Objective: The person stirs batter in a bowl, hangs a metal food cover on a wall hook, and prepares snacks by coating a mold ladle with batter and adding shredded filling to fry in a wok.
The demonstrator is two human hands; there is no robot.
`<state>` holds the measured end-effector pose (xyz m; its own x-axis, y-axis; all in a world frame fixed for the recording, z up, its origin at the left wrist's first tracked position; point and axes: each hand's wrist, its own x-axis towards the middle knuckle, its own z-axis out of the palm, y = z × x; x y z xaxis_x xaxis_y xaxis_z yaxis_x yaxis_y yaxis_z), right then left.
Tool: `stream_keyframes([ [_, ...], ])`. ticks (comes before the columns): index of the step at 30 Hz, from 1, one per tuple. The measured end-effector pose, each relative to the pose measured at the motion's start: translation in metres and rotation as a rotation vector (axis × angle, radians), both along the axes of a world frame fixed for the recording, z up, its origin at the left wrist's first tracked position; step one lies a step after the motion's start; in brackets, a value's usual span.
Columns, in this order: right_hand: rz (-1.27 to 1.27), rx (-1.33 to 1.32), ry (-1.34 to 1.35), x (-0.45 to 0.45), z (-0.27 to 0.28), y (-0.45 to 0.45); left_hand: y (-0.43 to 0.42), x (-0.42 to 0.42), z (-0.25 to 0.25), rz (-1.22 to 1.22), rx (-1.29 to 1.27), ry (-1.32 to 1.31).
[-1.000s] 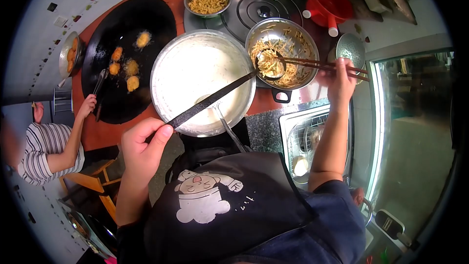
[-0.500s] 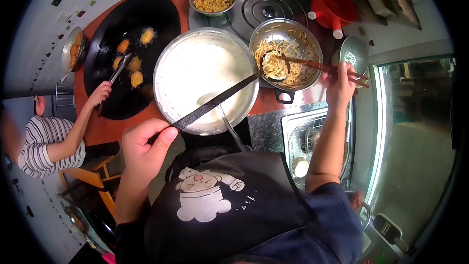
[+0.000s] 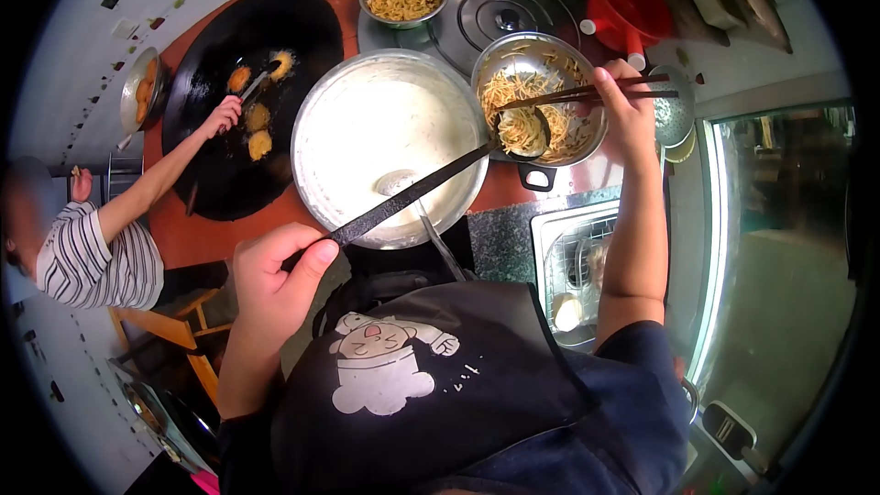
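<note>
Left hand (image 3: 278, 277) curled, right arm (image 3: 636, 229) outstretched

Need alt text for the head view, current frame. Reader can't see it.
The left hand holds a long black ladle stretched above a bowl of white mixture; shredded food fills its far end at a metal pan, where the right hand holds chopsticks. At left, a co-worker's hand holds tongs over a black wok.
</note>
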<state>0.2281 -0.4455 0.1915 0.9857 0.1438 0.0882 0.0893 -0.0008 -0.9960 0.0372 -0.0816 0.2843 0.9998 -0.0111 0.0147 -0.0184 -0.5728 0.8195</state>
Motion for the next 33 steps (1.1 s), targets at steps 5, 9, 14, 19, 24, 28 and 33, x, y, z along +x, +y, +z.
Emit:
stream_keyframes([
  [5,-0.13,-0.016,-0.063,-0.013,0.005,-0.015,0.0,-0.001,0.0,0.018,-0.038,0.012],
  [9,-0.242,0.092,-0.072,-0.024,0.002,-0.022,0.001,0.0,-0.001,0.01,-0.014,-0.003],
  [14,-0.232,0.247,0.07,-0.032,-0.014,-0.024,0.003,0.0,-0.003,0.006,-0.004,-0.007],
  [19,-0.298,0.332,0.101,-0.028,-0.041,-0.034,0.006,-0.003,-0.005,0.022,-0.03,-0.014],
  [24,-0.261,0.394,0.068,-0.029,-0.047,-0.024,0.005,-0.004,-0.006,0.039,-0.033,-0.014],
  [28,-0.315,0.347,0.067,-0.032,-0.042,-0.02,0.005,-0.004,-0.008,0.044,-0.032,-0.015],
  [33,-0.308,0.328,0.048,-0.032,-0.038,-0.014,0.005,-0.004,-0.006,0.029,-0.021,-0.004],
])
